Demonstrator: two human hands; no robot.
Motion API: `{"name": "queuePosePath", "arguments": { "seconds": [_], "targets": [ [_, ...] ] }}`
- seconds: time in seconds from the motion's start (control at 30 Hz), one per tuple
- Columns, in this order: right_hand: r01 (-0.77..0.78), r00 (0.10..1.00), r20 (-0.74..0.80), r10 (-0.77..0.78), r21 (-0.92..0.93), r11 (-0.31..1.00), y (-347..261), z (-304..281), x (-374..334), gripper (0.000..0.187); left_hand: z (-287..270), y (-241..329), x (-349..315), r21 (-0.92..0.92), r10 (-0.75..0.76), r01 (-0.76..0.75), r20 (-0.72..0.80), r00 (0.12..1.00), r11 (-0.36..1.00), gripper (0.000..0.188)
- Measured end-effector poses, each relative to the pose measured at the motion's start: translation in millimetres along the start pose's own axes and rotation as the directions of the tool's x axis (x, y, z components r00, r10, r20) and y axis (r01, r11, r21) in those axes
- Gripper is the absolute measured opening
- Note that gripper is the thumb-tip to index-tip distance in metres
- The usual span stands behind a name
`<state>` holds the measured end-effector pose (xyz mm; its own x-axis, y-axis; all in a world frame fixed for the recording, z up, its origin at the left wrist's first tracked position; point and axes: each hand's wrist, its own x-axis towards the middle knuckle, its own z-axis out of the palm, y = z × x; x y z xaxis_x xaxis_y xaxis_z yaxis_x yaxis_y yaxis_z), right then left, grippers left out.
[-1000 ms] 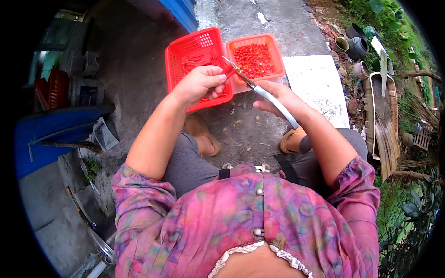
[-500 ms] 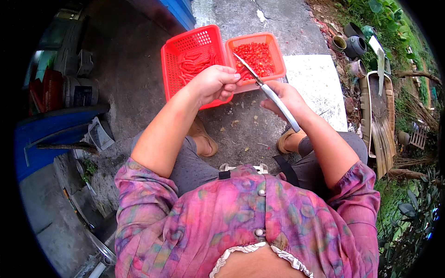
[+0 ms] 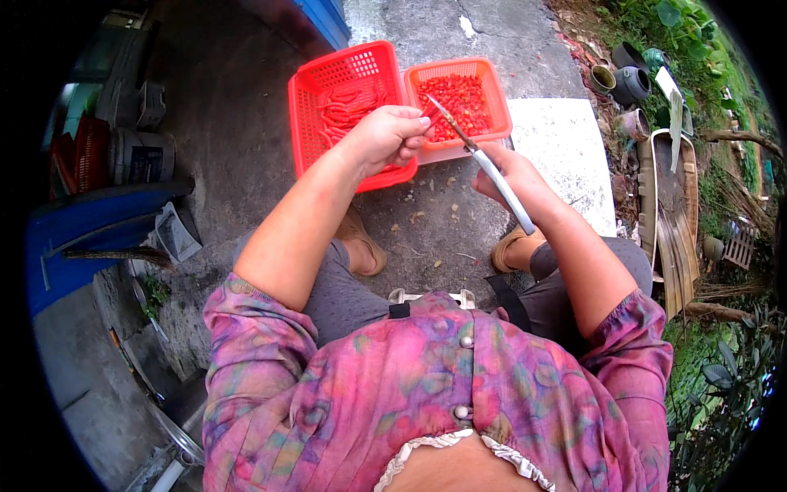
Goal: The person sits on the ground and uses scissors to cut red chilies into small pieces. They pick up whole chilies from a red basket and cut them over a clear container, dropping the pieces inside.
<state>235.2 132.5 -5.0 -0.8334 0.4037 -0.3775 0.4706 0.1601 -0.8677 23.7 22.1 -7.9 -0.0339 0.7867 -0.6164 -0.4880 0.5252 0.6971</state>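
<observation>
My left hand (image 3: 385, 138) pinches a red chili pepper (image 3: 431, 111) between thumb and fingertips, its end pointing to the right. My right hand (image 3: 521, 182) is closed on a pair of scissors (image 3: 500, 182) with pale grey handles. The scissor blades point up and left, right beside the chili; whether they touch it I cannot tell. Under and beyond my left hand is a red plastic basket (image 3: 302, 113) with whole red chilies (image 3: 348, 103). To its right, below the blades, a smaller orange-red basket (image 3: 500, 105) holds chopped chili pieces (image 3: 466, 92).
A white board (image 3: 566, 156) lies on the concrete ground (image 3: 426, 221) to the right of the baskets. Pots (image 3: 630, 84) and a long weathered trough (image 3: 652, 197) stand farther right, by plants. A blue-edged structure (image 3: 106, 221) and a dustpan (image 3: 175, 233) are at left.
The scissor blades have shifted slightly right and down. The chili now shows more clearly past my left fingertips. Both hands keep their hold.
</observation>
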Motion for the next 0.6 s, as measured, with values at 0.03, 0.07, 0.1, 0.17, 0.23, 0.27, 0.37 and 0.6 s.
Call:
{"name": "queuePosePath", "arguments": {
  "seconds": [0.03,0.07,0.1,0.17,0.23,0.27,0.37,0.6],
  "targets": [
    [0.011,1.0,0.003,-0.011,0.002,1.0,1,1,0,0.04,3,1,0,0.003,0.009,-0.009,0.016,1.0,1.0,0.015],
    [0.021,1.0,0.007,-0.021,0.003,1.0,0,3,0,0.042,5,0,-1,0.004,0.017,-0.018,0.031,0.999,1.0,0.016],
    [-0.006,1.0,0.002,0.006,0.033,0.999,0,3,-1,0.043,7,-1,-1,0.007,0.021,-0.022,0.048,0.999,1.0,0.016],
    [-0.057,0.998,-0.006,0.058,0.094,0.994,-3,2,-1,0.044,10,-1,-2,0.013,0.029,-0.03,0.083,0.996,0.999,0.016],
    [-0.084,0.996,0.005,0.084,0.067,0.994,-8,1,-3,0.043,10,0,-3,0.019,0.008,-0.009,0.079,0.997,1.0,0.016],
    [-0.098,0.995,0.008,0.098,0.052,0.994,-9,0,-3,0.042,10,1,-3,0.021,-0.003,0.002,0.079,0.997,1.0,0.016],
    [-0.033,0.999,-0.041,0.028,-0.143,0.989,-15,-3,-2,0.041,3,1,0,0.019,-0.04,0.039,0.04,0.998,0.999,0.016],
    [-0.164,0.987,0.011,0.163,0.054,0.985,-11,-5,-1,0.043,3,0,4,0.001,0.016,-0.016,-0.047,0.999,1.0,0.015]
  ]
}}
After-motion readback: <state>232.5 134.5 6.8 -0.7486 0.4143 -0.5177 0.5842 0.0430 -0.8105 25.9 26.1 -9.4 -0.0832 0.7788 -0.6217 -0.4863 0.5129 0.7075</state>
